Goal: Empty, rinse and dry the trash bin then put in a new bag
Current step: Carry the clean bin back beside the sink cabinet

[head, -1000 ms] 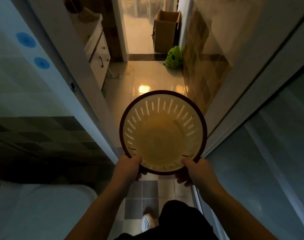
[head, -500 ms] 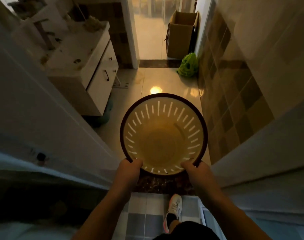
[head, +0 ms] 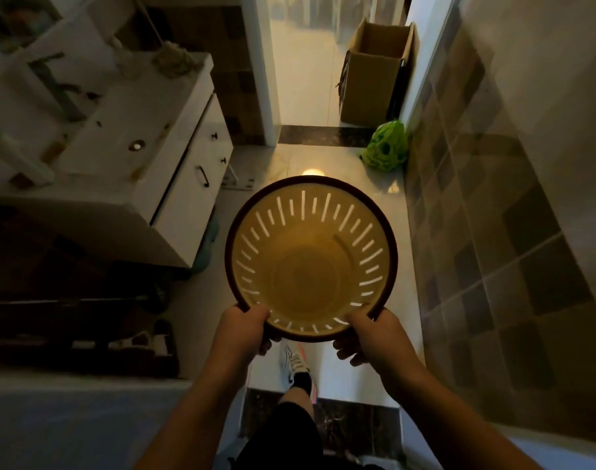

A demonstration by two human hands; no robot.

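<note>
Both hands have a grip on the near rim of the trash bin (head: pixel 310 262): the left hand (head: pixel 244 329) curls over the rim at its near-left, thumb on top and fingers tucked underneath, and the right hand (head: pixel 367 335) does the same at the near-right. The bin hangs in the air straight ahead of the two hands, mouth turned up toward the camera, so its long axis runs from the rim down and away toward the floor (head: pixel 327 164).

The inside looks bare: a yellowish wall with slots letting light through, a dark rim, no bag and no rubbish visible. Whether it is wet I cannot tell in this dim light.

Taking the bin as the landmark: to its left stands a white cabinet with a counter (head: pixel 127 130) on top, a drain hole showing in it. Beyond the bin, up and to the right, a green bag (head: pixel 386 147) sits on the floor against the tiled wall, and past that a cardboard box (head: pixel 374 72) stands in the doorway. Just under the bin's near edge a shoe (head: pixel 298 364) is stepping forward.

My reading is that the emptying is done and the bin is being carried on. Both hands are equally near and share the load; a turn toward the counter would swing the bin's far edge left first.
</note>
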